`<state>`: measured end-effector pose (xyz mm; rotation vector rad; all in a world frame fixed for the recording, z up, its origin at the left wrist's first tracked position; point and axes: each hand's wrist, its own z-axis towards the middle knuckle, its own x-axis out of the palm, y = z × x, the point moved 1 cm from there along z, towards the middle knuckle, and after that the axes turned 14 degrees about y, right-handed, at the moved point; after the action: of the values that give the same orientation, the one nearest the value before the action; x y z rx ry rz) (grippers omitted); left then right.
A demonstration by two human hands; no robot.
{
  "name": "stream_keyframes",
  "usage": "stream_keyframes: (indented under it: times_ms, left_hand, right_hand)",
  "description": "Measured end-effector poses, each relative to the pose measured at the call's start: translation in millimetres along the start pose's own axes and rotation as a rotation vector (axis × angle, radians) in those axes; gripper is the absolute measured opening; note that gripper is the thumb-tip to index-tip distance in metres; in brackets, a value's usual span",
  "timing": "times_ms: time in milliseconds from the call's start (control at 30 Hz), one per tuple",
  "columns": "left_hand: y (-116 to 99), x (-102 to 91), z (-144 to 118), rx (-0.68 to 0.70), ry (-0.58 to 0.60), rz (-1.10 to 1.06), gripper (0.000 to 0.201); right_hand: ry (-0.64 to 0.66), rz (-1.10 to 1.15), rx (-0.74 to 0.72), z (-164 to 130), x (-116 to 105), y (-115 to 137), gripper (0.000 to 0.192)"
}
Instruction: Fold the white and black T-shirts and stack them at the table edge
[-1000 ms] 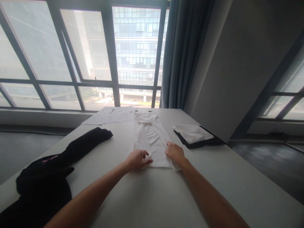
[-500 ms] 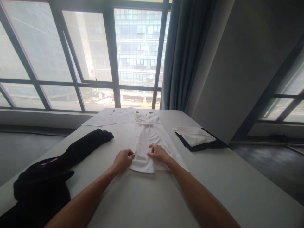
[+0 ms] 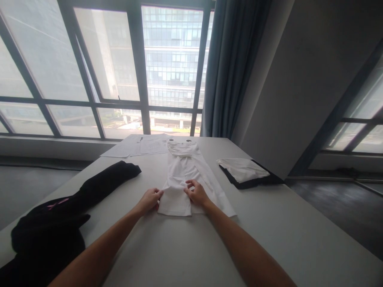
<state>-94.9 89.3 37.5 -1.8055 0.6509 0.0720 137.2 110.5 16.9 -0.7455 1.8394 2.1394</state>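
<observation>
Lying lengthwise at the centre of the pale grey table (image 3: 293,239), a long white cloth garment (image 3: 185,175) looks creased, its near end folded. Left hand (image 3: 149,200) pinches the fold's 9 o'clock edge; right hand (image 3: 196,193) pinches its 3 o'clock edge.

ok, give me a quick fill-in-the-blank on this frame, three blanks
1. Both hands, left hand and right hand, grip the ____ garment.
2. The black garment lies to the person's ____.
3. The papers lie at the table end nearest the ____.

Missing words: white; left; window
</observation>
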Motion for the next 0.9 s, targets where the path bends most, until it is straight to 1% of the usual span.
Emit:
stream_keyframes:
  times_ms: [67,100,167,233,267,333,400,433,467,567,667,733,833,900]
  left_hand:
    - [-1,1.6,-3,-0.037,0.083,-0.113,0.028]
    - [-1,1.4,-4,-0.054,0.116,-0.134,0.028]
    - [-1,-0.9,-5,-0.085,0.159,-0.054,0.027]
    - [-1,-4.5,-5,-0.115,0.172,0.101,0.024]
    - [-1,-6.2,-5,-0.115,0.156,0.198,0.023]
    - [-3,-7.8,-3,-0.062,0.051,0.391,0.025]
    - [-6,-5.9,0,0.027,-0.103,0.545,0.03]
    - [-8,-3.7,1,0.062,-0.161,0.592,0.032]
    - [-9,-1.0,3,0.081,-0.192,0.611,0.033]
    - [-10,5.6,8,0.093,-0.199,0.624,0.029]
    - [-7,4.0,11,0.113,-0.226,0.578,0.027]
    - [-4,-0.2,11,0.129,-0.203,0.483,0.03]
    - [-1,-5.1,9,0.079,-0.121,0.336,0.034]
    - [-2,-4.8,4,0.03,-0.102,0.373,0.034]
  right_hand:
    - [0.061,0.069,0.018,1,1,-2,0.037]
    - [0.09,0.104,0.014,1,1,-2,0.038]
    - [0.107,0.161,-0.015,0,0,-1,0.034]
    - [0.05,0.188,-0.039,0,-2,2,0.031]
    - [0.015,0.188,-0.041,-1,-4,3,0.03]
    - [-0.013,0.16,-0.034,-2,-6,4,0.031]
    - [0.017,0.123,-0.026,-3,-5,4,0.034]
    - [0.049,0.118,-0.015,-4,-4,3,0.038]
    - [0.086,0.124,-0.001,-4,-2,1,0.042]
    - [0.173,0.172,0.03,-6,2,-2,0.056]
    - [0.191,0.224,0.023,-8,1,-2,0.065]
    - [0.188,0.257,0.025,-9,0,-1,0.068]
    - [0.179,0.243,0.022,-11,-2,3,0.068]
    - [0.196,0.131,0.03,-13,-3,6,0.062]
